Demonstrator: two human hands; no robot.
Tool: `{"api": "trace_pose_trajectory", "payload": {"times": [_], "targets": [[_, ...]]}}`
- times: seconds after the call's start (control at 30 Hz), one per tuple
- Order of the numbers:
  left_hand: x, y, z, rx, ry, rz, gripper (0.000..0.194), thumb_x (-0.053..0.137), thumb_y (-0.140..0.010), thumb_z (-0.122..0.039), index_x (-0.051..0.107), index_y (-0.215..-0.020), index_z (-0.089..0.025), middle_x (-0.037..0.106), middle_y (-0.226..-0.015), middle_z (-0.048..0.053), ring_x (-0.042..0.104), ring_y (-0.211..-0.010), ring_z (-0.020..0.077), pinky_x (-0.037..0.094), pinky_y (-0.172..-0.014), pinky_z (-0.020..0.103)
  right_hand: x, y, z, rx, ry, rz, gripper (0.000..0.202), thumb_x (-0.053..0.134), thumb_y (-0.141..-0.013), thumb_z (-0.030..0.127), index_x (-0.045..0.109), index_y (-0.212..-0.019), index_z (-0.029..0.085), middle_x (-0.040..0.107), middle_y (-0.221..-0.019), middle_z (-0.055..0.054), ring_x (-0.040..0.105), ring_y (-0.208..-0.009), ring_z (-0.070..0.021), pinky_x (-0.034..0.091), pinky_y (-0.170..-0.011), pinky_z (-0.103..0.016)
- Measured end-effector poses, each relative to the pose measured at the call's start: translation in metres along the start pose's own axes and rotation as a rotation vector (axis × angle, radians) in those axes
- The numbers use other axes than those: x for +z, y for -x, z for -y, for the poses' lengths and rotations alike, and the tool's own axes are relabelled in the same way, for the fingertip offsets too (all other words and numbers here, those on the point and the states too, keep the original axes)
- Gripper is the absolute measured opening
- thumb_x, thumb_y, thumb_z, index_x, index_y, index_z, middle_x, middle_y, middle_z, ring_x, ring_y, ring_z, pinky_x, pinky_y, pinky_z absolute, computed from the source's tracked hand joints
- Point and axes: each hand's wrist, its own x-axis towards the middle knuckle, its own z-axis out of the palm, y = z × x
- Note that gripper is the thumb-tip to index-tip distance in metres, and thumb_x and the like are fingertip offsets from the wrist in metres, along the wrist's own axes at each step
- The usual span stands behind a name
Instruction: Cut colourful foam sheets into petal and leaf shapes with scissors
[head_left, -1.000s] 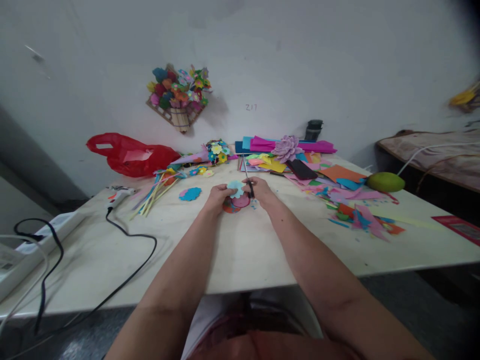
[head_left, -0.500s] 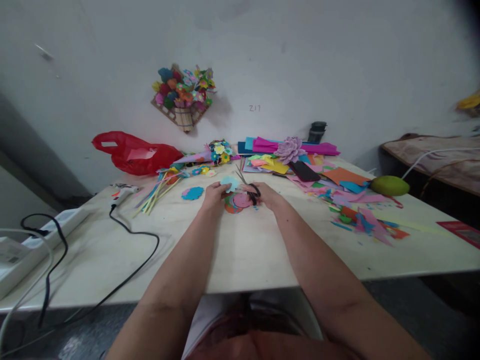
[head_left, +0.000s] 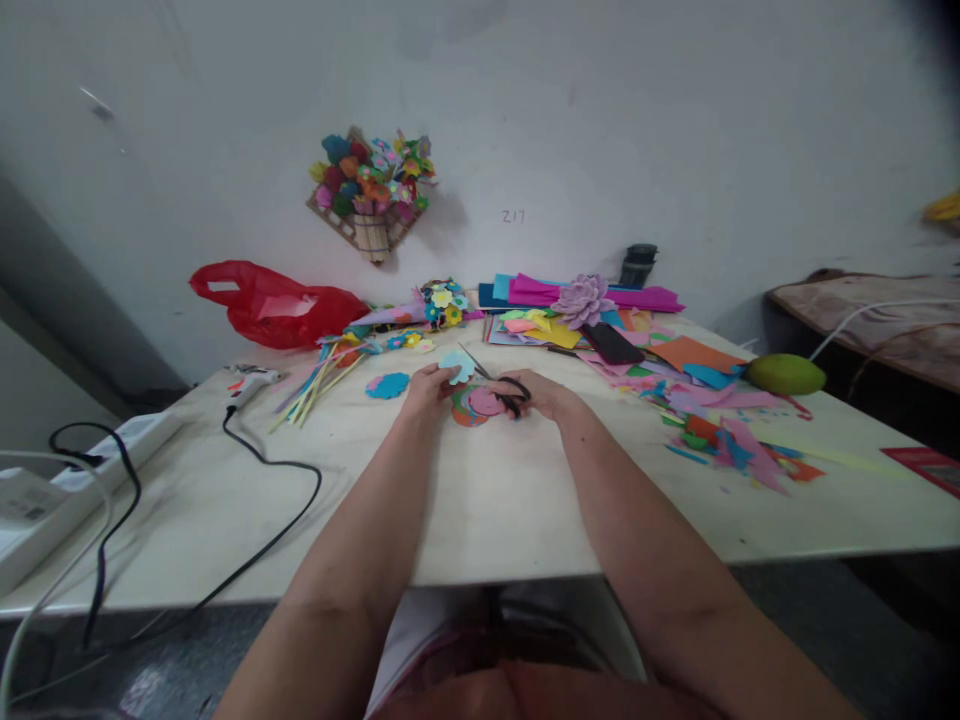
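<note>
My left hand point(head_left: 429, 388) pinches a light blue paper piece with a scalloped edge point(head_left: 459, 367). Around the handles of a pair of black-handled scissors point(head_left: 513, 392) my right hand point(head_left: 540, 391) is closed, and the blades point up and left against the right edge of that piece. Below both hands, several round paper pieces in pink and orange point(head_left: 470, 415) lie overlapping on the white table point(head_left: 495, 500). To the left rests a blue scalloped paper piece point(head_left: 390, 385), with a bit of pink at its left side.
Paper strips point(head_left: 319, 385), a red plastic bag point(head_left: 281, 310) and a corded glue gun point(head_left: 251, 385) are on the left. At the right lie paper scraps point(head_left: 739, 450), a phone point(head_left: 613, 344) and a yellow-green oval object point(head_left: 787, 374). A power strip point(head_left: 112, 470) stands at the left edge.
The scissors have turned leftward, and their blades now lie by the light blue piece's edge. Their spread blades look closer together. My left hand keeps its pinch; the view shifts slightly.
</note>
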Motion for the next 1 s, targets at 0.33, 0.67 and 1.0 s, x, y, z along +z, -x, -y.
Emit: {"api": "trace_pose_trajectory", "payload": {"times": [0.33, 0.67, 1.0], "targets": [[-0.0015, 0.0039, -0.0018, -0.044, -0.021, 0.084, 0.013, 0.069, -0.058, -0.012, 0.064, -0.070, -0.011, 0.068, -0.069, 0.007, 0.066, -0.066, 0.0167, 0.055, -0.061, 0.026, -0.0017, 0.0027, 0.0025, -0.043, 0.111, 0.088, 0.037, 0.056, -0.079, 0.049, 0.055, -0.068, 0.013, 0.058, -0.054, -0.002, 0.048, -0.040, -0.0074, 0.027, -0.036, -0.020], [-0.0021, 0.0052, -0.0026, -0.043, -0.028, 0.123, 0.017, 0.071, -0.056, -0.013, 0.063, -0.071, -0.011, 0.068, -0.069, 0.006, 0.067, -0.069, 0.0180, 0.055, -0.061, 0.025, -0.0003, 0.0057, 0.0076, -0.039, 0.126, 0.125, 0.039, 0.056, -0.078, 0.050, 0.054, -0.067, 0.013, 0.057, -0.055, -0.001, 0.048, -0.042, -0.0072, 0.028, -0.037, -0.020], [-0.0034, 0.0051, -0.0026, -0.049, -0.030, 0.142, 0.016, 0.071, -0.055, -0.013, 0.065, -0.071, -0.010, 0.068, -0.067, 0.006, 0.065, -0.064, 0.0160, 0.054, -0.061, 0.025, -0.0017, 0.0062, 0.0076, -0.054, 0.134, 0.129, 0.038, 0.057, -0.078, 0.049, 0.056, -0.067, 0.012, 0.056, -0.054, -0.001, 0.049, -0.043, -0.0081, 0.028, -0.037, -0.021]]}}
